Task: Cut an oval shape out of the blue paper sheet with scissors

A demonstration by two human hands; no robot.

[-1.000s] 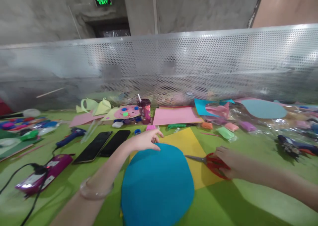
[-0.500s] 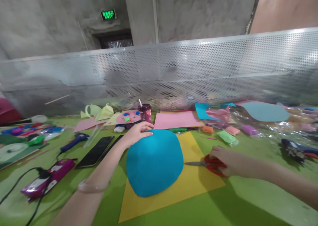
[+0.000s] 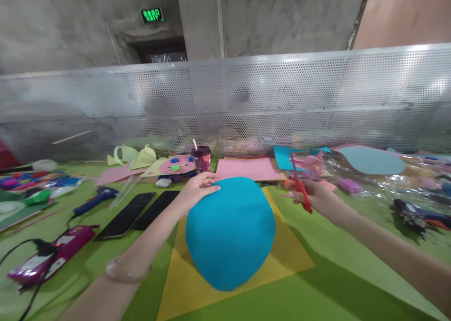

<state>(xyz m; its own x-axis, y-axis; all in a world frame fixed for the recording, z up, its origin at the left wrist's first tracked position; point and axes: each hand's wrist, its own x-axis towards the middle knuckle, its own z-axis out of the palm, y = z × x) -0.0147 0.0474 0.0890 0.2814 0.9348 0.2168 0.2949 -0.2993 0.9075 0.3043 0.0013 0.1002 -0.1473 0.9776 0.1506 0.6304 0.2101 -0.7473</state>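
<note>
My left hand (image 3: pixel 199 186) grips the top left edge of a round blue paper cutout (image 3: pixel 229 231) and holds it tilted up over a yellow sheet (image 3: pixel 183 283) lying on the green table. My right hand (image 3: pixel 313 195) is lifted off the table to the right of the cutout. It is closed on red-handled scissors (image 3: pixel 299 183), whose blades point upward. A clear bangle sits on my left wrist.
Two dark phones (image 3: pixel 139 212) lie left of the cutout, with a blue glue gun (image 3: pixel 92 201) and a purple device (image 3: pixel 45 257) with a black cable. A dark cup (image 3: pixel 202 158), pink paper (image 3: pixel 248 168), clay packets and plastic bags line the perforated metal barrier (image 3: pixel 282 100).
My right hand picked the scissors up off the yellow sheet and raised them, blades up. My left hand kept hold of the blue cutout, which shifted slightly over the sheet.
</note>
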